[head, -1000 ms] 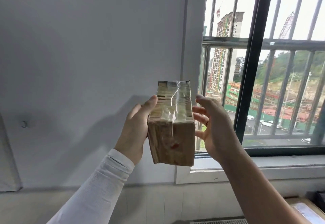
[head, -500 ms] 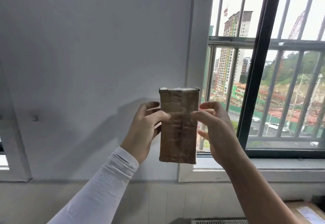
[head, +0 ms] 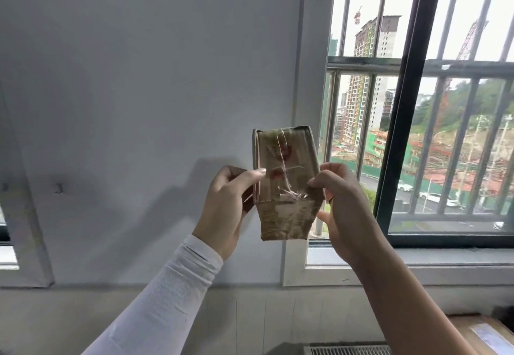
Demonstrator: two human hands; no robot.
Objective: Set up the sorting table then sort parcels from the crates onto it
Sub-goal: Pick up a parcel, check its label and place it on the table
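A small wall hook is seen at nine o'clock on the pale grey wall. From seven o'clock a white sleeve rises toward the centre, ending in the left hand, whose thumb is curled over the left edge of a taped cardboard parcel while its fingers are wrapped behind it. The parcel is held upright in the air at the centre, in front of the wall and the window's left jamb; it is bound in clear tape, and faint red marks are visible on its upper face. Its right edge is pinched by the right hand, thumb on the front and fingers curled behind, with the bare forearm running down to five o'clock. A barred window is seen from one to three o'clock, with tower blocks and parked cars beyond it. At five o'clock, in the bottom corner, part of a cardboard box bearing a label is visible, with a vent grille at six o'clock.
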